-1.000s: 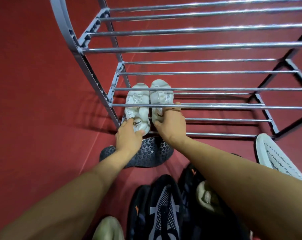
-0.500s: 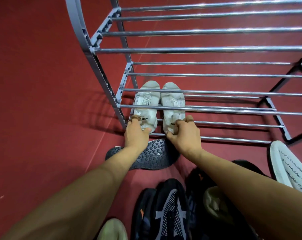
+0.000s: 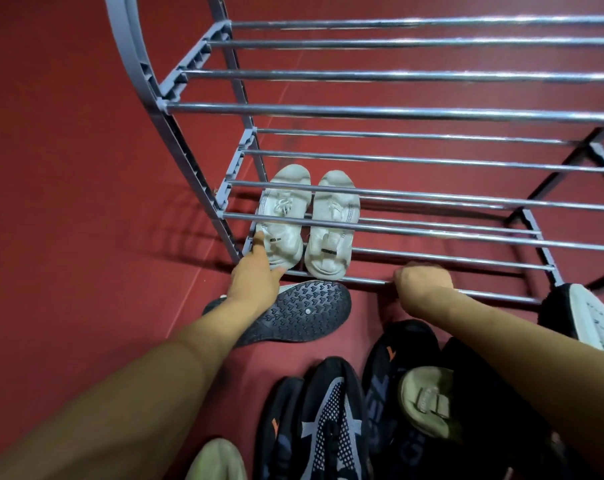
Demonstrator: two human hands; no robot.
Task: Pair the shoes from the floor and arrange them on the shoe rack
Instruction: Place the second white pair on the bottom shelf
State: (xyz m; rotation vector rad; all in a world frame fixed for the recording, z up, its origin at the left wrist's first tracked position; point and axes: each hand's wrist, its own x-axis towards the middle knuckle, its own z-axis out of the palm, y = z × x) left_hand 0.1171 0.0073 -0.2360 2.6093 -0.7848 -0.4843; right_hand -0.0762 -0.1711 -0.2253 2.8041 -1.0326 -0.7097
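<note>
A pair of white sneakers, left one and right one, stands side by side on the lowest shelf of the grey shoe rack, at its left end, toes pointing away. My left hand rests against the heel of the left white sneaker, fingers spread, index along its outer side. My right hand is off the shoes, curled into a loose fist at the front rail of the bottom shelf, right of the pair.
On the red floor in front of the rack lie a dark shoe sole-up, several black and grey sneakers, a beige shoe, another pale shoe and a black-and-white shoe at the right. The upper shelves hold nothing.
My right hand has let go of the right white sneaker and moved right to the front rail. My left hand stays at the left sneaker's heel. The camera has drawn closer.
</note>
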